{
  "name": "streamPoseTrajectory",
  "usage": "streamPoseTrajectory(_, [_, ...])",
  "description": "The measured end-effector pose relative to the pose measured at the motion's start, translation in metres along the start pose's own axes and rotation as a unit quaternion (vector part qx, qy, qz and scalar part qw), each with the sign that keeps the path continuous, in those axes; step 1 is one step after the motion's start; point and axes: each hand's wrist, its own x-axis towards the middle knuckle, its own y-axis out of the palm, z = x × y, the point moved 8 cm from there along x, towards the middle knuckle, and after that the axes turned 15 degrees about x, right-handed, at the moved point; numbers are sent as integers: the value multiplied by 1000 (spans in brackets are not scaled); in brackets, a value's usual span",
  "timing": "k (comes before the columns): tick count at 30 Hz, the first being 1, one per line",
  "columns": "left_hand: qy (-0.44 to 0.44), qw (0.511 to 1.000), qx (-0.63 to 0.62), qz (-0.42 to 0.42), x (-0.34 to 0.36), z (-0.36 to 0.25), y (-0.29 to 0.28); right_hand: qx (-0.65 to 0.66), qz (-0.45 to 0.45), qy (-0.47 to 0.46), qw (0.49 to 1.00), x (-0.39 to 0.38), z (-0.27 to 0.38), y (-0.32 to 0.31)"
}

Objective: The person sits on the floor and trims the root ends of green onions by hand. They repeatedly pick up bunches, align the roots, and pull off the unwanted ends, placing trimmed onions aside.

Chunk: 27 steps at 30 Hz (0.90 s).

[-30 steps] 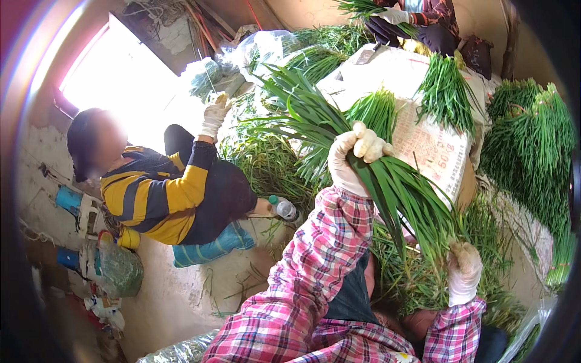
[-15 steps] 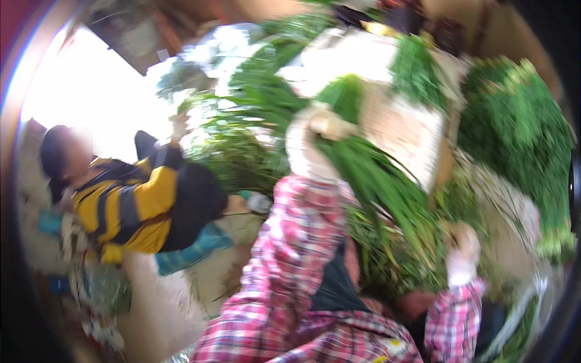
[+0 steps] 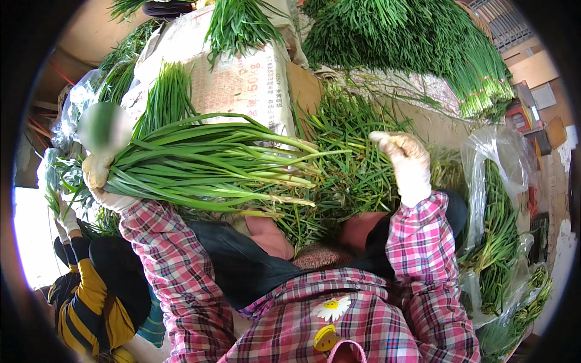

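Observation:
My left hand, in a cream glove, is closed around one end of a bunch of long flat green chives. The bunch stretches to the right, fanning into thin, partly yellowed ends over a heap of loose leaves. My right hand, gloved too, is raised over the right side of that heap, apart from the bunch. Its fingers are curled with thumb and fingertips together; whether anything small is between them cannot be made out. Both my sleeves are pink plaid.
Behind the held bunch stands a block covered with a white woven sack, bearing chive bunches. A large pile of tied chives lies at the back right. Clear plastic bags with greens stand at the right. A co-worker sits at the left.
The view has swung and is sharper. The bunch in my left hand, slanting down to the right before, now lies nearly level. My right hand is now higher over the loose leaves.

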Motion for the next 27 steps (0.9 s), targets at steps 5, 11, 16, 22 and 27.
streamPoseTrajectory(5, [-90, 852, -495, 147, -7, -3, 43, 21, -47, 50, 997, -5, -10, -18])
streamPoseTrajectory(11, [-185, 841, -505, 66, -12, 0, 69, -257, 220, -171, 925, -8, 17, 98])
streamPoseTrajectory(16, [-172, 815, -541, 118, -25, -18, 93, -324, 244, -197, 892, -12, -3, 117])
streamPoseTrajectory(22, [-226, 837, -496, 48, -32, -15, 89, -438, 85, -126, 886, 15, 4, 18])
streamPoseTrajectory(27, [-228, 857, -461, 18, -37, -24, 98, 50, -225, 24, 973, 37, 8, -79])
